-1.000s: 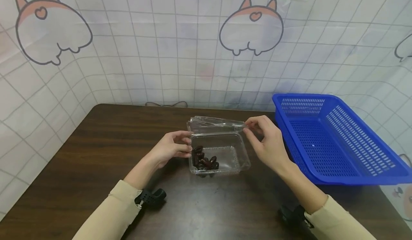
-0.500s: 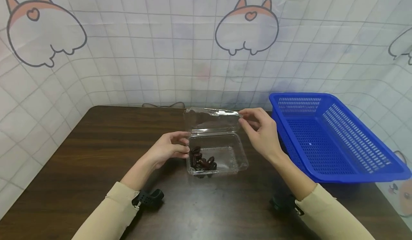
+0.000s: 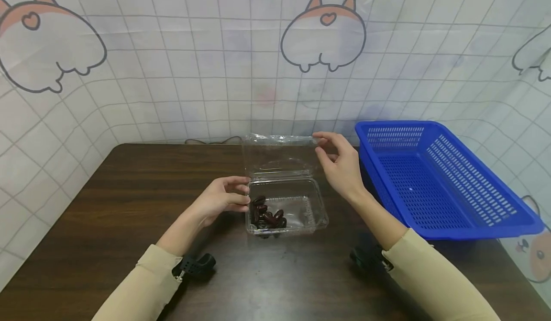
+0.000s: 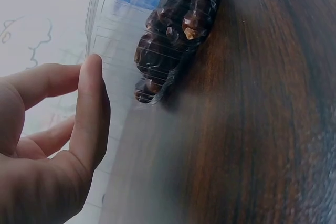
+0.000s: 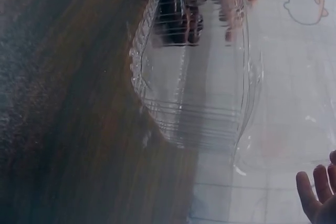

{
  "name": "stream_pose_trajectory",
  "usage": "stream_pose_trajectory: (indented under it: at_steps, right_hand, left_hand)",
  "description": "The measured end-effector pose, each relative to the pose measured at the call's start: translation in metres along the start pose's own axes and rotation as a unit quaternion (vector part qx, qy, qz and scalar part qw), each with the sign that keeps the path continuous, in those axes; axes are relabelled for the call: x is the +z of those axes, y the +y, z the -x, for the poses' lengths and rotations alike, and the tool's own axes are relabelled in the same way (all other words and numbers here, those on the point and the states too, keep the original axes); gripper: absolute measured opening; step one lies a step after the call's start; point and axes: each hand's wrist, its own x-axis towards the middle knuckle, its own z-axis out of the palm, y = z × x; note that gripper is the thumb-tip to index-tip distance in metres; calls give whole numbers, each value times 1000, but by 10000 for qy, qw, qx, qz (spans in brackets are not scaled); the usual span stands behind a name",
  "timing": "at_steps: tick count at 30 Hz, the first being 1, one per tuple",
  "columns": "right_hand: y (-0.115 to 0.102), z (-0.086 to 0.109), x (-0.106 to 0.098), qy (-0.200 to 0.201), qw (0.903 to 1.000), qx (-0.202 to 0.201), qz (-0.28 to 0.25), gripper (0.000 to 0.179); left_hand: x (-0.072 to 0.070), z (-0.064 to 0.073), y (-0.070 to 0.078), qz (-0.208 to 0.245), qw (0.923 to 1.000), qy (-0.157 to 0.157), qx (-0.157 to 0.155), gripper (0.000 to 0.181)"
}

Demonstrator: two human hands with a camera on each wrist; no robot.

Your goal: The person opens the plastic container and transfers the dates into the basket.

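A clear plastic clamshell box (image 3: 297, 211) rests on the table, its lid (image 3: 280, 156) raised at the back. Dark brown wrinkled dates (image 3: 268, 218) lie heaped at the box's left front; the left wrist view shows the same dates (image 4: 163, 40) through the clear wall. My left hand (image 3: 219, 199) touches the box's left side with its fingertips and thumb tip, the fingers softly bent. At the lid's upper right corner is my right hand (image 3: 340, 165), thumb and fingers apart, fingertips at the lid's edge. The right wrist view catches only its fingers (image 5: 307, 195) at the corner.
A blue perforated plastic basket (image 3: 387, 206) stands at the table's right side, close to my right forearm. The dark wooden table (image 3: 142, 187) ends against a white gridded cloth (image 3: 206, 72) with cartoon drawings. A thin cord (image 3: 213, 142) shows behind the back edge.
My right hand has moved up and back, swinging the lid from low over the box to nearly upright. Its thumb and fingers have parted. My left hand has stayed at the box's side.
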Motion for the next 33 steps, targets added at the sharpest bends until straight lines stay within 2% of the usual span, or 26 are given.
stream_pose_trajectory:
  at_steps: [9, 21, 27, 33]
  right_hand:
    - [10, -8, 5, -11, 9998, 119, 128, 38]
    - [24, -4, 10, -318, 9977, 402, 444, 47]
    - [29, -2, 11, -650, 9943, 588, 605, 46]
    - [33, 2, 11, -1036, 9862, 852, 966, 42]
  left_hand:
    - [0, 0, 1, 83, 10000, 41, -9, 60]
    - [1, 0, -1, 106, 9999, 40, -39, 60]
    - [2, 1, 1, 94, 9999, 102, -80, 58]
    - [2, 0, -1, 90, 9999, 75, -26, 59]
